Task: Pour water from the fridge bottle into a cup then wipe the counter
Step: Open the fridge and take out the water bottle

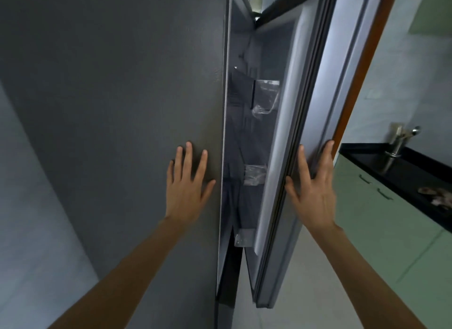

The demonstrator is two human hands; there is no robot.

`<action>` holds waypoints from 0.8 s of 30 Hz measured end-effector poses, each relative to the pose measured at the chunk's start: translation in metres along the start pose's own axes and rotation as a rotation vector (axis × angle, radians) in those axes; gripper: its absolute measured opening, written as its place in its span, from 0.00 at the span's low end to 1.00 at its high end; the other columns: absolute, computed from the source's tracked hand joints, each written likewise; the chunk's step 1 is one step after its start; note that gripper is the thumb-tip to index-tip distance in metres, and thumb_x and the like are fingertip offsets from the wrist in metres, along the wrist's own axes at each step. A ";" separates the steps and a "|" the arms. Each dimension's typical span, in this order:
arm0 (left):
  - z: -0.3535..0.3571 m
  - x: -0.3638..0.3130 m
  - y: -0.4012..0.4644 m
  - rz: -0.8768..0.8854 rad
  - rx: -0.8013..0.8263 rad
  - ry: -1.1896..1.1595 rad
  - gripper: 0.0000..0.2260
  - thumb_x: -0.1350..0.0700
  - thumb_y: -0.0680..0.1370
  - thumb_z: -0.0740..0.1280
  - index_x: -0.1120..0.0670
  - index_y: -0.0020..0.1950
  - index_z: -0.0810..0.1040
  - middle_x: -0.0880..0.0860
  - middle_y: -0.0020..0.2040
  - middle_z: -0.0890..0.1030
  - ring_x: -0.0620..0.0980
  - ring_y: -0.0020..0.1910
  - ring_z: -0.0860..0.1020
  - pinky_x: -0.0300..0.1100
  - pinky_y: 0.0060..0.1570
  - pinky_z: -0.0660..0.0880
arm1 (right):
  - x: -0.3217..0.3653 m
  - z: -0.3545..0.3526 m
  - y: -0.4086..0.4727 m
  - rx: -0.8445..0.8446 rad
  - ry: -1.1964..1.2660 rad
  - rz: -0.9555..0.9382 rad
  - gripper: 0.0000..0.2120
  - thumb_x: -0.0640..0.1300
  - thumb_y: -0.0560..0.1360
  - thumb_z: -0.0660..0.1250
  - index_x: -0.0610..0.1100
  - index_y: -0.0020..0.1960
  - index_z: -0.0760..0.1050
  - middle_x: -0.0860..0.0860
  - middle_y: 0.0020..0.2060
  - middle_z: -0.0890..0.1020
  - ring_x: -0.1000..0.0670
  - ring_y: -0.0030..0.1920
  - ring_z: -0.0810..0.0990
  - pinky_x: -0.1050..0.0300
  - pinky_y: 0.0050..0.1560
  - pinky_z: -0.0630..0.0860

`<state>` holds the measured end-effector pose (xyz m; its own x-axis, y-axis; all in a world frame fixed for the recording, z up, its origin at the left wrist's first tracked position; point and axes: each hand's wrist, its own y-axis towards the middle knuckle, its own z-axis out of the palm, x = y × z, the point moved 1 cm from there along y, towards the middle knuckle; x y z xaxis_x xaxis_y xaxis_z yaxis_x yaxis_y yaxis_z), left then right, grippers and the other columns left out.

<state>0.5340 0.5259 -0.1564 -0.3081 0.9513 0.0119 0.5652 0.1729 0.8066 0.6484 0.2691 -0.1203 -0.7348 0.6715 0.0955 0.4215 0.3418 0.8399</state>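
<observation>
A dark grey fridge (122,96) fills the left and middle of the view. Its door (293,132) stands partly ajar, showing a narrow slice of dim interior with clear door shelves (265,96). My left hand (187,181) lies flat on the fridge's side panel, fingers spread. My right hand (313,186) wraps the door's free edge, fingers over the outer face and thumb on the seal side. No bottle or cup is visible.
To the right runs a black counter (401,172) on pale green cabinets (381,230), with a metal tap (397,142) and something small lying on it at the far right. A brown door frame (362,66) rises behind the fridge door. Light floor tiles lie below.
</observation>
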 end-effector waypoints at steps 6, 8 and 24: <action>-0.016 -0.010 0.001 -0.023 0.055 0.074 0.28 0.45 0.80 0.58 0.56 0.76 0.60 0.65 0.76 0.58 0.66 0.74 0.58 0.63 0.65 0.66 | -0.053 -0.015 -0.003 0.027 0.011 0.029 0.34 0.42 0.75 0.66 0.43 0.77 0.54 0.33 0.75 0.47 0.33 0.75 0.52 0.42 0.47 0.79; -0.024 -0.027 0.001 -0.006 0.035 0.114 0.27 0.48 0.79 0.60 0.57 0.76 0.62 0.65 0.75 0.60 0.66 0.74 0.58 0.63 0.66 0.65 | -0.074 -0.020 -0.004 0.052 0.012 0.045 0.36 0.42 0.75 0.67 0.44 0.77 0.53 0.35 0.76 0.47 0.33 0.75 0.53 0.41 0.48 0.78; 0.048 -0.229 0.059 0.364 0.380 -0.178 0.30 0.54 0.75 0.66 0.56 0.74 0.59 0.60 0.71 0.70 0.60 0.69 0.70 0.61 0.65 0.67 | -0.185 -0.028 0.001 0.205 -0.021 0.285 0.41 0.47 0.77 0.65 0.53 0.78 0.40 0.40 0.77 0.43 0.36 0.74 0.57 0.40 0.51 0.79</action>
<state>0.6745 0.3306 -0.1396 0.0739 0.9896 0.1235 0.8576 -0.1263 0.4986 0.7704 0.1270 -0.1222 -0.5622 0.7715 0.2979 0.7075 0.2621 0.6563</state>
